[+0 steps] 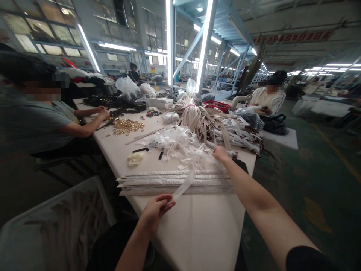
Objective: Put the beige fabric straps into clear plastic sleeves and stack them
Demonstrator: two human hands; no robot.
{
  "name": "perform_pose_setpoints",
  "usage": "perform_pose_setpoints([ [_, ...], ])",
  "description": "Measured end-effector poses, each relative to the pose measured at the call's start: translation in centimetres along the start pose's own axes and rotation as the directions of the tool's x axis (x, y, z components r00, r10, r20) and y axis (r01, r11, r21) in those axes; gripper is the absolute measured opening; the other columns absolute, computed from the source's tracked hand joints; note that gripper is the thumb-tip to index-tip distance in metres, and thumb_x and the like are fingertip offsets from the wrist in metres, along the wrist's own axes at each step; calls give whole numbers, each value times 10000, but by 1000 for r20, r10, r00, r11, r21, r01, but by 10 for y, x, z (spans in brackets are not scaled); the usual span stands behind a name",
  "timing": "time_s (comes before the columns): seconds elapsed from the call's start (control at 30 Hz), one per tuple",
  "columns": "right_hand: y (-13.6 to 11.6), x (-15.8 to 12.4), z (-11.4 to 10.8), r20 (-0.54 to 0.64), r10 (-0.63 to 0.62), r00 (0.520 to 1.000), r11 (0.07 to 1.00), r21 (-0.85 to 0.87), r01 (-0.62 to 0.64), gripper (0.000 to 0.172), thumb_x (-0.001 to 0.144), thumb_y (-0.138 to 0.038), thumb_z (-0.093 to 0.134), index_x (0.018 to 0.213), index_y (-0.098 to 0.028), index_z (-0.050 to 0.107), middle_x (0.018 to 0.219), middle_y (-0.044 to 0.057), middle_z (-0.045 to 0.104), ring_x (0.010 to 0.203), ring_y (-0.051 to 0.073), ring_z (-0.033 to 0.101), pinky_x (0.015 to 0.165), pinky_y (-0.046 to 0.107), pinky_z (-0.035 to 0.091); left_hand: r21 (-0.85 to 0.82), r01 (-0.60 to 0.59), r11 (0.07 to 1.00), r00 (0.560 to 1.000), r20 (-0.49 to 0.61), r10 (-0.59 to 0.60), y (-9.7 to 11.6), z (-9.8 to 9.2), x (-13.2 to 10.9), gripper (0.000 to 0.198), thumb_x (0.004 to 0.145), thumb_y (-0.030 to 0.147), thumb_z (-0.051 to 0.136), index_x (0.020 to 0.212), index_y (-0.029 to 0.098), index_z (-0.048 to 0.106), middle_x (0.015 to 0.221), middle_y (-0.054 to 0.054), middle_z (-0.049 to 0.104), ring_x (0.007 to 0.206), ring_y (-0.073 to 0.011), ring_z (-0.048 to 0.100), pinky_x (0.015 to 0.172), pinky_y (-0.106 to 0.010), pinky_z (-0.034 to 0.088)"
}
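Note:
My left hand [159, 207] is low over the near part of the table, its fingers pinched on one end of a narrow clear plastic sleeve [184, 185]. The sleeve's free end slants up and to the right. Farther out, my right hand [221, 153] is closed at the front of a bundle of beige straps [194, 118]. A thin strap end seems to run into its fingers, which are partly hidden. Crumpled clear plastic sleeves [180, 145] lie just left of that hand. Between my hands, a row of flat wrapped straps [169, 182] lies across the table.
A person [42, 109] at the left works beside a pile of gold metal pieces [126, 127]. Another person [269, 96] sits at the far right. A translucent bin [105, 195] with straps stands left of the table [197, 226]. A red basket [217, 105] is behind the straps.

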State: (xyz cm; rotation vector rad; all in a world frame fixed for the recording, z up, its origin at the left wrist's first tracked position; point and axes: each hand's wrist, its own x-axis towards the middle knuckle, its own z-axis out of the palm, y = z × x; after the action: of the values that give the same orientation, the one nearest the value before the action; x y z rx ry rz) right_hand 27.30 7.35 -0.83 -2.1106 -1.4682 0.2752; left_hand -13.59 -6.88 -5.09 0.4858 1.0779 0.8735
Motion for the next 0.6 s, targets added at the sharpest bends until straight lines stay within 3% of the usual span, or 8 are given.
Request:
perform_pose_setpoints([
  [0.13, -23, -26, -2, 42, -74, 996, 992, 107, 69, 319, 780, -102, 537, 955, -114, 804, 874, 124, 779, 823, 234, 715, 768, 278, 511, -216, -202, 955, 979, -43, 197, 4, 32, 29, 219, 793, -61, 634, 941, 82, 710, 909, -125, 752, 802, -174, 748, 758, -228, 616],
  [0.27, -49, -98, -4, 59, -197, 979, 956, 232, 178, 314, 797, -135, 593, 1033, -194, 791, 893, 51, 783, 775, 184, 709, 734, 245, 525, -290, -403, 868, 915, -124, 383, 5, 50, 55, 235, 790, -15, 698, 985, 114, 678, 885, -79, 744, 824, -156, 745, 812, -248, 603],
  [0.37, -66, -170, -3, -99, -323, 941, 859, 386, 336, 221, 871, -310, 642, 1015, -218, 782, 850, 67, 745, 751, 206, 674, 714, 301, 525, -239, -433, 869, 901, -96, 423, -8, 58, 62, 417, 717, 61, 817, 1078, 160, 633, 809, -31, 725, 797, -180, 748, 791, -296, 606],
  [0.43, -76, -210, 5, -222, -299, 928, 826, 426, 368, 221, 892, -393, 644, 886, -207, 763, 932, 103, 714, 891, 238, 654, 810, 344, 515, -184, -392, 902, 919, -39, 391, -21, 60, 60, 447, 663, 137, 878, 1039, 154, 637, 783, -32, 720, 767, -194, 745, 774, -315, 603],
  [0.5, -83, -237, 21, -162, -202, 966, 769, 585, 259, 301, 931, -464, 584, 876, -195, 708, 925, 99, 701, 837, 216, 655, 754, 326, 525, -121, -343, 931, 937, 23, 348, -32, 61, 55, 378, 651, 240, 898, 918, 128, 655, 755, -47, 717, 728, -194, 733, 758, -315, 596],
  [0.6, -87, -253, 54, 58, 2, 998, 626, 779, -46, 416, 968, -559, 457, 916, -187, 635, 721, 31, 659, 499, 142, 549, 490, 262, 457, -60, -327, 943, 938, 104, 332, -44, 61, 49, 355, 686, 381, 866, 815, 122, 662, 672, -38, 692, 657, -189, 706, 714, -321, 585],
])
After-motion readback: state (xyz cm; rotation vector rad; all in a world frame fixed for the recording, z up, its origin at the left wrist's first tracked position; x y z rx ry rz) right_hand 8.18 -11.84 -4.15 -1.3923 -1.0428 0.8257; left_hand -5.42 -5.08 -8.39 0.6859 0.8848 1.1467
